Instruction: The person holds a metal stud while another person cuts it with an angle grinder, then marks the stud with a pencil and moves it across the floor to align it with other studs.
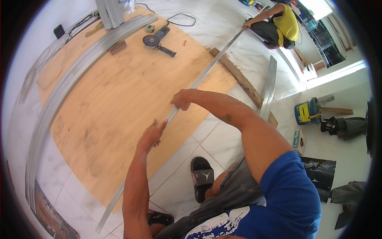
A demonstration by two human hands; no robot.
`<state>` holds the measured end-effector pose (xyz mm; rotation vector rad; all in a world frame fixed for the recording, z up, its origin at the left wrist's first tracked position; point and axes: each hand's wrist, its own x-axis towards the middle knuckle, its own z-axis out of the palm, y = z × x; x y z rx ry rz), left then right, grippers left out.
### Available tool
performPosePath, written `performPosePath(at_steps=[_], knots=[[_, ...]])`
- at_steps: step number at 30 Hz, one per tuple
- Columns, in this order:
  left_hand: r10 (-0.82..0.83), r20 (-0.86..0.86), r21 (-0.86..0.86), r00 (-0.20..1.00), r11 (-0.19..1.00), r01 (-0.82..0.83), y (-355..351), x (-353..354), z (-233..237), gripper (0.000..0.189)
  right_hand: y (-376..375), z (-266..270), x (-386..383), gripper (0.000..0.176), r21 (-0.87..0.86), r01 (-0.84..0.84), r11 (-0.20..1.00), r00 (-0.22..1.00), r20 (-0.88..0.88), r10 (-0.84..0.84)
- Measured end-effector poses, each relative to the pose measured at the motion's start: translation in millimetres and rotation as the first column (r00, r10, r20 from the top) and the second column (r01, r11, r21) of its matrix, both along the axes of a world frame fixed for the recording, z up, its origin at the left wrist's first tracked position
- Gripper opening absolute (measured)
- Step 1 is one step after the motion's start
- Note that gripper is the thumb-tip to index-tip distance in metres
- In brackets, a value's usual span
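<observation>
A long thin metal profile (207, 71) runs diagonally over the plywood sheet (119, 95). My right hand (183, 99) is closed around it near the middle. Lower along the same profile, my left hand (152, 134) holds it loosely, its thumb along the metal and its fingers partly spread. The profile's near end lies past my left forearm at the lower left. At the far end, a crouching person in a yellow top (287, 26) has a hand (247, 24) on the profile.
An angle grinder (153, 40) and a tape measure (149, 28) lie on the plywood. Long metal profiles (67, 85) curve along the left. A wooden plank (238, 75) and another metal profile (269, 85) lie right of the sheet. A bucket (305, 112) stands farther right.
</observation>
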<state>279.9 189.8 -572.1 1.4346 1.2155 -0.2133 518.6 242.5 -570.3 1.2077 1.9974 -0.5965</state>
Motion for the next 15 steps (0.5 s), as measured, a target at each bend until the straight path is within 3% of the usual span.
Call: performPosePath(at_steps=[2, 15], knots=[[-0.015, -0.001, 0.003, 1.0, 1.0, 0.015, 1.1, 0.5, 0.5, 0.096, 1.0, 2.1, -2.0, 0.033, -0.041, -0.01, 0.999, 0.999, 0.035, 0.012], [-0.037, 0.005, 0.019, 0.999, 0.999, 0.037, 1.6, 0.0, -0.7, 0.098, 3.3, -2.6, -0.7, 0.034, -0.068, -0.003, 0.998, 0.999, 0.041, 0.006]])
